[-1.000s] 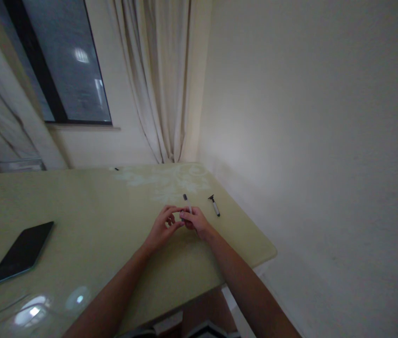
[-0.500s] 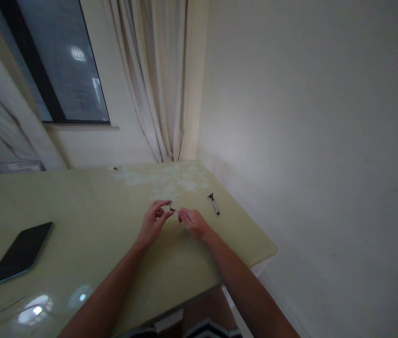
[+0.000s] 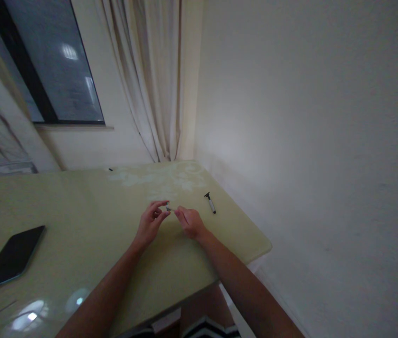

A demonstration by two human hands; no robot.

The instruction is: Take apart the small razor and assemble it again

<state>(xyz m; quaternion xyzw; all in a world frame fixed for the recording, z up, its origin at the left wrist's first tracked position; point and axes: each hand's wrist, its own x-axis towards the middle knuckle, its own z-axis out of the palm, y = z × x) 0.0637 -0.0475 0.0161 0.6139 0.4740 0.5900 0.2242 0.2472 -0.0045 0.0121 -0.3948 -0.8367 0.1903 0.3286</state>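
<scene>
Above the table, my left hand (image 3: 149,225) pinches the small head of a razor (image 3: 168,207) between thumb and fingertips. A thin pale neck runs from that head into my right hand (image 3: 192,224), whose fingers are wrapped round the handle and hide most of it. Another razor (image 3: 211,205), with a black head and a grey handle, lies on the table to the right of my right hand, apart from it.
The pale green table (image 3: 89,211) has its right edge along a bare wall (image 3: 308,141). A dark tablet-like slab (image 3: 9,258) lies at the left. Near the back edge is a small black piece (image 3: 110,169). Curtains (image 3: 149,84) hang beside the window (image 3: 51,61).
My view has swung slightly, so the scene sits a little further left. Both hands keep their grip on the razor, and its head looks slightly turned.
</scene>
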